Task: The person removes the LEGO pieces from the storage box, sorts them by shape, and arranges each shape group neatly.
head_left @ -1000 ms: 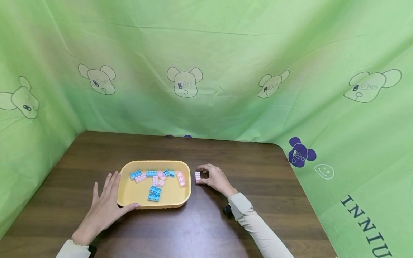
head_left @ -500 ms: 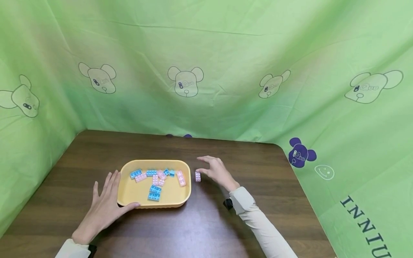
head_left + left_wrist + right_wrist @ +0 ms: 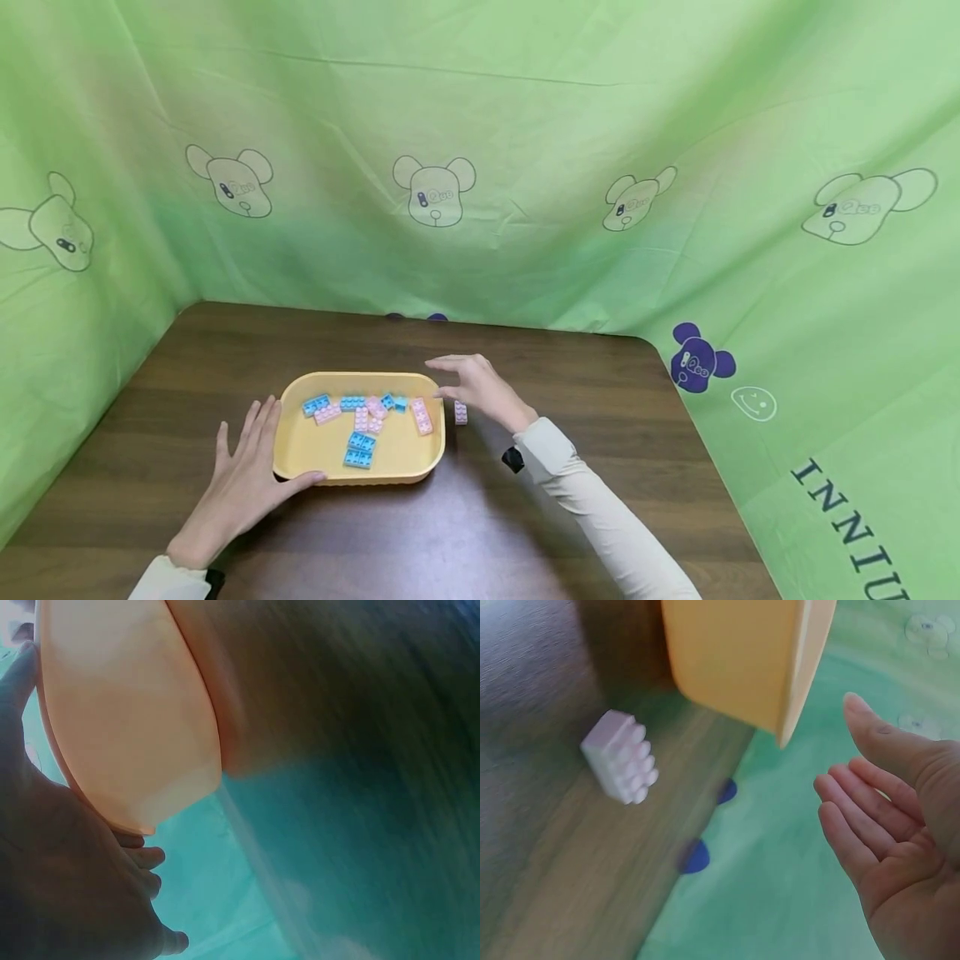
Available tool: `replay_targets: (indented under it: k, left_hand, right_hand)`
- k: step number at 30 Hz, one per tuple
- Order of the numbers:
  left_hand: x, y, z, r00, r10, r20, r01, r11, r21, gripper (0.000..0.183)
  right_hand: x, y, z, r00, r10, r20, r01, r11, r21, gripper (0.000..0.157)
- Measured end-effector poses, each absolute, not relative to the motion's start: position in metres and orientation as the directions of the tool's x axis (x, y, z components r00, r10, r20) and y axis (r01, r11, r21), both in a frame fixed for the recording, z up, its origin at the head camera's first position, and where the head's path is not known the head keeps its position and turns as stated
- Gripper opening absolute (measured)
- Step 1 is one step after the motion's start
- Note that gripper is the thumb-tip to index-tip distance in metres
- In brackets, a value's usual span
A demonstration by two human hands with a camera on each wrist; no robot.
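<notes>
A yellow tray (image 3: 315,454) lies on the wooden table, with several pink and blue toy bricks inside, among them a long pink brick (image 3: 422,416) near its right wall and blue bricks (image 3: 360,449) near the front. The left hand (image 3: 243,475) rests against the tray's left end, thumb along the front rim and fingers straight. Over the tray's right rim hovers the right hand (image 3: 483,390), its fingers extended and holding nothing; the right wrist view shows its bare palm. A single pink brick (image 3: 461,412) stands on the table just right of the tray, below that hand, apart from it.
The brown table (image 3: 600,392) extends right of and in front of the tray. A green curtain (image 3: 525,275) printed with bear heads hangs behind and along both sides of the table.
The right hand has let go of the pink brick beside the tray, lifted, and moved left to the tray's right rim. The left hand has stayed in place.
</notes>
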State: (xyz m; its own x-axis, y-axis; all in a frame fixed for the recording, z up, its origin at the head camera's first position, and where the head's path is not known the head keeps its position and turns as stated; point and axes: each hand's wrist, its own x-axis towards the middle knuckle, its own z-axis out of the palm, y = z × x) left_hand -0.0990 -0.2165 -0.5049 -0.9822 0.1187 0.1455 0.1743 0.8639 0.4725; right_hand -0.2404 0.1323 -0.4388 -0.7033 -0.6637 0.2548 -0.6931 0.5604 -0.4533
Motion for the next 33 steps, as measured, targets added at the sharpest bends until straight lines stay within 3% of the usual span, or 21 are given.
replay_targets:
  k: [14,33]
  left_hand:
    - [-0.099,-0.216,-0.504,-0.982,0.116,0.148,0.173,0.869,0.464,0.128]
    - [-0.099,-0.216,-0.505,-0.98,0.124,0.157,0.184,0.869,0.459,0.129]
  right_hand:
    - [-0.247,0.085,-0.418,-0.61,-0.791,0.036,-0.741,0.555,-0.378,0.046]
    - [-0.25,0.038,-0.419,-0.499,-0.865,-0.051,-0.837,0.497,-0.231,0.042]
